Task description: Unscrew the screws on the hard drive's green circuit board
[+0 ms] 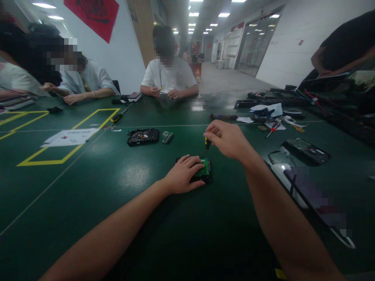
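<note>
A hard drive (207, 171) lies on the green table with its green circuit board facing up. My left hand (186, 175) steadies it, thumb along the near edge and fingers across the board, hiding the drive's left part. Above its far right corner, my right hand (224, 138) pinches the top of a yellow-and-black screwdriver (207, 143). The screwdriver stands nearly upright, its thin shaft pointing down at the board's edge. Whether the tip sits in a screw is too small to tell.
Beyond my left hand lie another black drive (143, 137) and a small circuit board (167, 137). Another hard drive (306, 151) and a bagged item (304, 187) are to the right. A red-handled screwdriver (273, 128) rests near cables. Several people sit or stand around the table.
</note>
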The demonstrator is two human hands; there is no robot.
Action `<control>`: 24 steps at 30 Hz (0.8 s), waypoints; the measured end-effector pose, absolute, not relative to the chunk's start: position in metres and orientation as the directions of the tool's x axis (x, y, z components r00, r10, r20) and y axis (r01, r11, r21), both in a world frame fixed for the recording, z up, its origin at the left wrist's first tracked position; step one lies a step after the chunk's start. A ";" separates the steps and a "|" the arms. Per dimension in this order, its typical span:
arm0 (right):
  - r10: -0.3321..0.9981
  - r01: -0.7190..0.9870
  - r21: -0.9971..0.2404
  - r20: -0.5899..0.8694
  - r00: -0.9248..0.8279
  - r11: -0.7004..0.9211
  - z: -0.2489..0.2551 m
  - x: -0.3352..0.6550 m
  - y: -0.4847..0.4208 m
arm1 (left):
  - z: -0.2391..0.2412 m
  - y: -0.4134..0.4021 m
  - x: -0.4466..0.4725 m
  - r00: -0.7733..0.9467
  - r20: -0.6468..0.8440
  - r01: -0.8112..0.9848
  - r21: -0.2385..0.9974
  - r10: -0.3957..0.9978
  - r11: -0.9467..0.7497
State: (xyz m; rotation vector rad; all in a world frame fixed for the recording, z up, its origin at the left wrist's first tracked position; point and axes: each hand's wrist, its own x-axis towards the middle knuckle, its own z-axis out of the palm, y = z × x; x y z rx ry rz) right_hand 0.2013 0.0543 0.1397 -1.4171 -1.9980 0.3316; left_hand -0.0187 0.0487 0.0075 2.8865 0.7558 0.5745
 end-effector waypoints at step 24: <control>0.905 0.762 -0.520 0.373 -0.203 0.385 0.143 0.201 0.052 | 0.009 0.049 -0.019 0.810 0.324 0.447 0.198 0.489 -0.872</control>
